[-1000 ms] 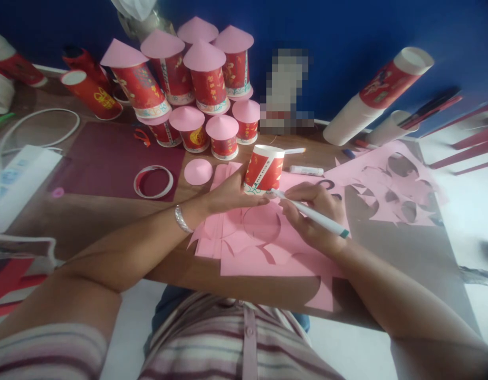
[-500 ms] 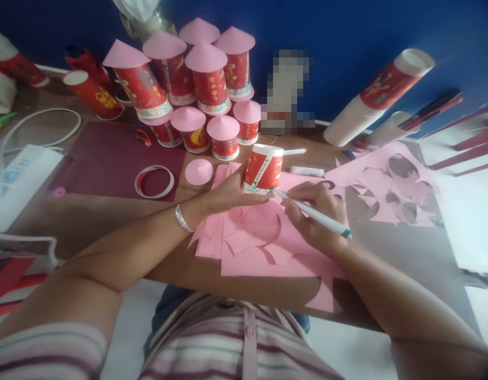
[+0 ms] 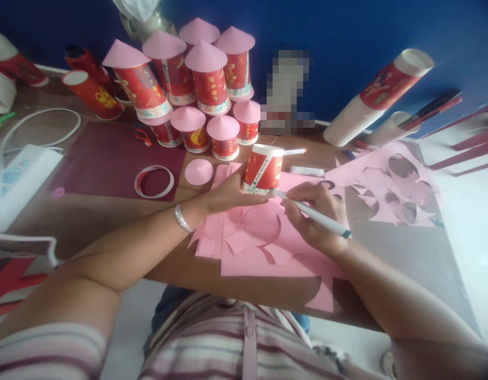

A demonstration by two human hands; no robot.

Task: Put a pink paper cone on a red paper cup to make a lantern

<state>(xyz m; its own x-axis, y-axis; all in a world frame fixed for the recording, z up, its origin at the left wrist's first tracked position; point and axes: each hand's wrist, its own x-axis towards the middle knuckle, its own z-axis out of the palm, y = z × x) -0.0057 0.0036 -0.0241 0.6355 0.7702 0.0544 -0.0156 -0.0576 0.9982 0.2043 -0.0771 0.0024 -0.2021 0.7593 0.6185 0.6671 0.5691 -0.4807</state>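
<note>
My left hand (image 3: pixel 231 192) is wrapped around a short red paper tube (image 3: pixel 265 168) with a white rim and a pale band bearing green line drawing at its lower edge. In my right hand (image 3: pixel 317 216) is a white marker pen (image 3: pixel 321 217) with a dark green end; its tip meets the tube's lower band. Beneath both hands lie pink paper sheets (image 3: pixel 251 264) with cut curves. A small pink paper cone (image 3: pixel 199 172) rests left of the tube.
Several red tubes with pink cone roofs (image 3: pixel 206 79) stand at the back. A paper ring (image 3: pixel 154 182) lies on a maroon sheet (image 3: pixel 109 158). Pink scraps (image 3: pixel 402 184) spread at the right, near a tall leaning tube (image 3: pixel 378 97). A white power strip (image 3: pixel 26 184) sits at the left.
Almost nothing differs: both hands keep their hold on the tube and the marker pen, with the pen tip still at the tube's lower band.
</note>
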